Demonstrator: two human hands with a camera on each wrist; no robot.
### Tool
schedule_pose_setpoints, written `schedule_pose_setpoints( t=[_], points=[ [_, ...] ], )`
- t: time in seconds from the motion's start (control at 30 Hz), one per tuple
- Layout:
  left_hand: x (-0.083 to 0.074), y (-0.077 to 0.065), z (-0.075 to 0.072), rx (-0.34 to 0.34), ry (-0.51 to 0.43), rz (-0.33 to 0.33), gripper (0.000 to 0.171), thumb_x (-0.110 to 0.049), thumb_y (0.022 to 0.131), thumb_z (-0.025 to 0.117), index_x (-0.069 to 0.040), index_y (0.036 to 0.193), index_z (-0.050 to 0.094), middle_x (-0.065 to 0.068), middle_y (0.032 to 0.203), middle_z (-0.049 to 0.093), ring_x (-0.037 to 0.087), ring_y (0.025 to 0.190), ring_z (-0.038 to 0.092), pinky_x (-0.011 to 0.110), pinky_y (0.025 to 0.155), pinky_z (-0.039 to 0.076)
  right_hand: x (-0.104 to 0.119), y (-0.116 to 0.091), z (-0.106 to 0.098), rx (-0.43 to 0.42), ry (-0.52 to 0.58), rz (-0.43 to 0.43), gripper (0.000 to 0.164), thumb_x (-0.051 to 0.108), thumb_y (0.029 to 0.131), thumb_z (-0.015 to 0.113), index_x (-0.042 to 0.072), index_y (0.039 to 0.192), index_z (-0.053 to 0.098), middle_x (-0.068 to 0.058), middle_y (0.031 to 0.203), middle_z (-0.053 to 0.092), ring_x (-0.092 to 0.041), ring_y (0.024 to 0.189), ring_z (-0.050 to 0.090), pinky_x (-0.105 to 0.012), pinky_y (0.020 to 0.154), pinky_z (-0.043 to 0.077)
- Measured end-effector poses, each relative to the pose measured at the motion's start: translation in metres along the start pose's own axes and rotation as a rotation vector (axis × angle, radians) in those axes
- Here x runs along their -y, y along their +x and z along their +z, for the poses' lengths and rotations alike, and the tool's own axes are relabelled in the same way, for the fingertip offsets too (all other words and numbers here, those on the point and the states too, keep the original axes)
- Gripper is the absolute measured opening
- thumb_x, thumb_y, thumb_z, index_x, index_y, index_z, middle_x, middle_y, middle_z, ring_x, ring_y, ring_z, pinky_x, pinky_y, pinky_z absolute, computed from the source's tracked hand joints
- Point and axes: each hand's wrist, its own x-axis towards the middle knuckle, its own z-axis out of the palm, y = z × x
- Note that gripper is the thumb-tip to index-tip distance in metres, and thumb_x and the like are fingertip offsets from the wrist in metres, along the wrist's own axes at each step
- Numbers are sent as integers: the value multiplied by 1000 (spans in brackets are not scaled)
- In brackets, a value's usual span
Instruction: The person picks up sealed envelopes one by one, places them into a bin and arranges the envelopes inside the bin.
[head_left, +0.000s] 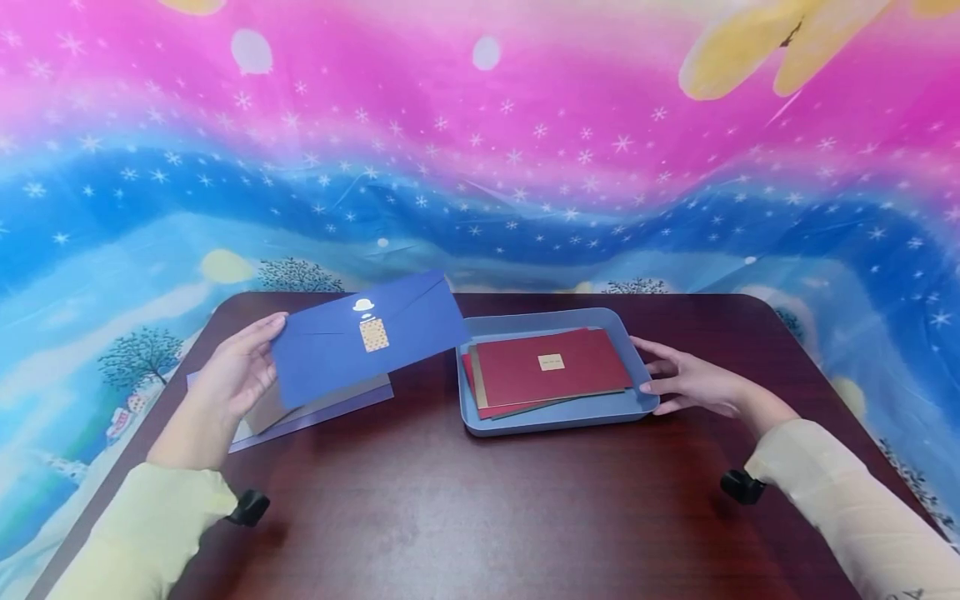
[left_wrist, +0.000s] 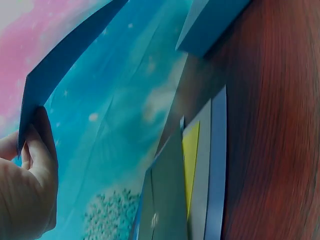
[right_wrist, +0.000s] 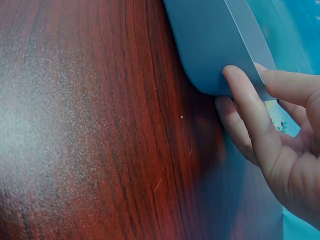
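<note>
My left hand (head_left: 238, 367) pinches a blue envelope (head_left: 330, 333) by its left end, thumb on one face and fingers on the other. The envelope is tilted in the air, its right corner overlapping the tray's left rim in the head view, and bears a pale hat print and a patterned square label. My right hand (head_left: 697, 382) has its fingers spread against the right end of the blue-grey tray (right_wrist: 210, 45), fingertips on its outer wall and rim. Inside the tray lie stacked dark red envelopes (head_left: 517, 362) with olive edges, the top one carrying a small cream label.
Below the raised envelope, several more envelopes lie overlapped at the table's left, among them a lavender one (head_left: 315, 423), a grey one (left_wrist: 200, 185) and a yellow one (left_wrist: 190, 160). The dark wood table (head_left: 465, 517) meets a colourful printed cloth (head_left: 420, 150) behind it.
</note>
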Motion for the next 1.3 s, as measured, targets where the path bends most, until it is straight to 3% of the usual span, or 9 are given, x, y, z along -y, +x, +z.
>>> schedule_pose_setpoints(
  t=[0.27, 0.33, 0.5, 0.7, 0.93, 1.07, 1.17, 1.3],
  points=[
    [15, 9, 32, 0, -63, -82, 15, -8, 104, 60, -10, 100, 74, 0, 90, 68, 10, 75, 67, 19, 61, 54, 0, 1, -1, -4, -9, -1, 94, 9, 100, 67, 18, 166, 0, -38, 148, 33, -34, 109, 67, -45, 85, 60],
    [19, 12, 40, -7, -63, -104, 11, -9, 102, 64, -10, 99, 74, -1, 90, 68, 8, 74, 66, 17, 59, 53, 1, 1, 0, -2, -10, -7, 93, 8, 101, 66, 17, 166, 0, -39, 148, 33, -33, 109, 66, -45, 85, 60],
    [31, 21, 57, -13, -40, -143, 10, -10, 102, 65, -11, 97, 74, -4, 90, 67, 5, 73, 63, 14, 55, 49, 2, 1, 1, 0, -13, -12, 93, 8, 101, 66, 17, 166, 0, -38, 148, 33, -33, 109, 66, -44, 85, 60],
    [45, 30, 77, 8, 18, -163, 25, -9, 108, 51, -14, 96, 72, -5, 89, 67, 4, 73, 62, 14, 59, 49, 1, 1, 1, -2, -12, -16, 93, 8, 101, 66, 17, 166, 0, -38, 147, 33, -33, 109, 65, -44, 85, 60],
    [74, 43, 101, 58, 74, -149, 16, -10, 104, 59, -17, 96, 71, -9, 87, 67, 0, 65, 53, 11, 54, 41, 0, 1, 3, -16, -2, 5, 93, 8, 100, 67, 19, 166, 3, -37, 149, 33, -34, 109, 65, -45, 86, 60],
    [97, 53, 108, 141, 66, -153, 8, -9, 102, 64, -13, 102, 71, -5, 90, 70, 2, 75, 61, 13, 66, 50, 1, 1, 3, -29, -6, 11, 93, 8, 100, 67, 19, 166, 4, -37, 150, 32, -34, 109, 65, -45, 85, 60],
    [109, 57, 116, 140, 74, -187, 13, -6, 104, 58, -5, 115, 65, -2, 91, 70, 7, 83, 67, 18, 75, 55, 2, 1, 4, -26, -1, 8, 93, 8, 100, 67, 19, 166, 3, -38, 151, 30, -34, 109, 65, -45, 85, 60],
    [115, 56, 131, 97, 117, -231, 35, -5, 107, 50, 6, 140, 50, -3, 91, 69, 6, 84, 66, 18, 75, 54, 2, -2, 3, -17, 4, 1, 93, 8, 100, 67, 18, 166, 1, -38, 151, 29, -33, 110, 65, -45, 85, 60]
  ],
)
